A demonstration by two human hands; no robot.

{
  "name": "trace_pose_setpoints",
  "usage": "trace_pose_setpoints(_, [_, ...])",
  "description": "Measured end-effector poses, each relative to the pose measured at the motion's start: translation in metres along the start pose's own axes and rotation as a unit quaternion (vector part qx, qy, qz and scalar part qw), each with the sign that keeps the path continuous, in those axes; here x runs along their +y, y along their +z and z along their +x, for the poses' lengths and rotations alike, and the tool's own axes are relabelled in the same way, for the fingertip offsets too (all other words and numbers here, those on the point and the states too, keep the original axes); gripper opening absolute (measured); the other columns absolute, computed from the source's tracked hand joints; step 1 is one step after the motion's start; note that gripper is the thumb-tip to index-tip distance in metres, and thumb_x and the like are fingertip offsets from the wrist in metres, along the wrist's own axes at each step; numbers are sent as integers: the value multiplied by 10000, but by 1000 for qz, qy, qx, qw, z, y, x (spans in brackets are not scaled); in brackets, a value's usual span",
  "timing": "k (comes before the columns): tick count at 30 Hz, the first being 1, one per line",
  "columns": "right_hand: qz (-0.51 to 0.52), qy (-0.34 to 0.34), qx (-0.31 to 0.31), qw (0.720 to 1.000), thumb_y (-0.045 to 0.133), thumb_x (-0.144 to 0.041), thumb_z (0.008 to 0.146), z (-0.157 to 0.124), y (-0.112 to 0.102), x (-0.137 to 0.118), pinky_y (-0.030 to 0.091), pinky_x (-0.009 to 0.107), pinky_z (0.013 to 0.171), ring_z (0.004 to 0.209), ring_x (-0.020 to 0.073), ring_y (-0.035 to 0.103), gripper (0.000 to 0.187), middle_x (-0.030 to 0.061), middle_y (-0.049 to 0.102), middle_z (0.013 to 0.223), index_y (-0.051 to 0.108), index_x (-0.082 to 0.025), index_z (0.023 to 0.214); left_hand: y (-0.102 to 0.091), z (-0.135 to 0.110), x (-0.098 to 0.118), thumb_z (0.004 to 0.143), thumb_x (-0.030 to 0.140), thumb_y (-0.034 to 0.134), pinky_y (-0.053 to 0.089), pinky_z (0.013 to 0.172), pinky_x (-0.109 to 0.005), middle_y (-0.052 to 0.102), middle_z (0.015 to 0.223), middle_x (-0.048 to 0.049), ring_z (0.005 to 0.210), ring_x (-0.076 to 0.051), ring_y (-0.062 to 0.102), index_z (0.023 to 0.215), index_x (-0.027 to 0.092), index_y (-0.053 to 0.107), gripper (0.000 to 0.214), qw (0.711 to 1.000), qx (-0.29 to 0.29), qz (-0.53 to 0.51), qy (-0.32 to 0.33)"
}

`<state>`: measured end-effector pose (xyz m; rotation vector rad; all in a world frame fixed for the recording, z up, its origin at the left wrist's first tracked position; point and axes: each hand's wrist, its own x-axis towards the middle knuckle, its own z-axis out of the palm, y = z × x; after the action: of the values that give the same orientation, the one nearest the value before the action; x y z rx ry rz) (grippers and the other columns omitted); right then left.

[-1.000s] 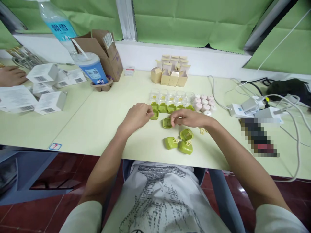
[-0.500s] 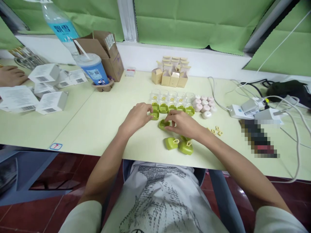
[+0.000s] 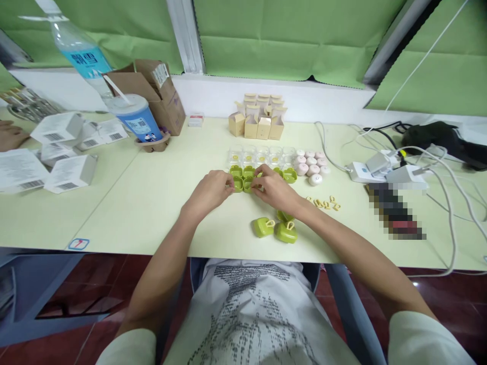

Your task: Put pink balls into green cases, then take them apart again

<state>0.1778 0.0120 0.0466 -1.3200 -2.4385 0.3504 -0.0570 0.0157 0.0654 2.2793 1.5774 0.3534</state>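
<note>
My left hand point(image 3: 208, 191) and my right hand point(image 3: 274, 188) meet at a row of small green open cases point(image 3: 242, 178) on the pale table point(image 3: 152, 203). Both hands have their fingers pinched on the green case halves in the front row. Behind them stand clear plastic lids point(image 3: 262, 155) and pink round pads point(image 3: 310, 163). Three closed green cases with yellow loops point(image 3: 276, 228) lie near the table's front edge, under my right forearm. Small yellow loops point(image 3: 323, 203) lie to the right of my right hand.
Tan cartons point(image 3: 258, 119) stand at the back. A blue cup point(image 3: 137, 117), a brown box point(image 3: 160, 91) and a water bottle point(image 3: 78, 53) are at the left, with white barcode boxes point(image 3: 57, 157). Another person's hand point(image 3: 11, 136) is far left. Cables and chargers point(image 3: 395, 170) lie right.
My right hand slid a green case half leftward and back, up against the row next to my left hand. The camera view shifted slightly to the right.
</note>
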Motion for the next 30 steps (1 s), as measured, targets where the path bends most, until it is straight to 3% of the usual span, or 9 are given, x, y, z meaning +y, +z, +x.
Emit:
trace_pose_setpoints(10, [38,5,4,999,630,-73,997,-2,1,1,574,385,932,849,178,683,229,176,665,1345,825,-131,1102,-4,-2,2,985,272,722,562,855,-388,856,1003,-97,937,-281,771,957,218,828,123,1000,14,16,7])
trace_pose_setpoints(14, [91,9,39,995,642,-67,965,-5,-16,13,570,339,865,848,181,721,263,148,714,1242,804,-138,1159,-5,-2,0,981,279,737,580,881,-391,872,1031,-92,960,-276,791,980,224,833,110,1000,19,-3,7])
trace_pose_setpoints(17, [60,41,79,994,647,-67,953,-8,-32,28,522,319,806,786,182,705,223,126,759,1104,805,-126,1099,-5,-3,-1,980,261,735,594,916,-396,878,1063,-96,989,-284,807,996,220,843,116,1000,18,-9,5])
trace_pose_setpoints(19, [26,63,75,995,690,-86,944,-10,-36,36,477,318,772,766,189,684,167,120,779,1045,807,-120,1059,-5,-3,-1,976,260,737,598,912,-396,878,1068,-98,994,-289,808,1014,220,847,123,1000,19,-6,4])
trace_pose_setpoints(24, [-35,73,31,996,726,-141,968,-6,-25,36,374,311,716,894,236,709,117,113,816,1043,810,-131,1048,-7,-4,2,977,264,736,586,894,-390,876,1071,-99,994,-283,802,1035,218,838,126,1000,18,-5,-3])
trace_pose_setpoints(27, [-58,78,36,995,652,-87,971,0,-16,32,337,316,702,935,246,717,189,113,827,1068,803,-145,1070,-8,-3,3,990,275,732,585,909,-401,873,1110,-113,1001,-283,800,1085,203,831,155,1000,6,-3,-10])
trace_pose_setpoints(30, [-46,85,58,994,628,-95,973,4,-13,31,319,319,697,920,246,697,213,120,825,1089,793,-159,1092,-10,-3,4,999,304,745,595,939,-409,866,1172,-131,1051,-294,805,1258,195,804,287,1000,-5,-9,-24])
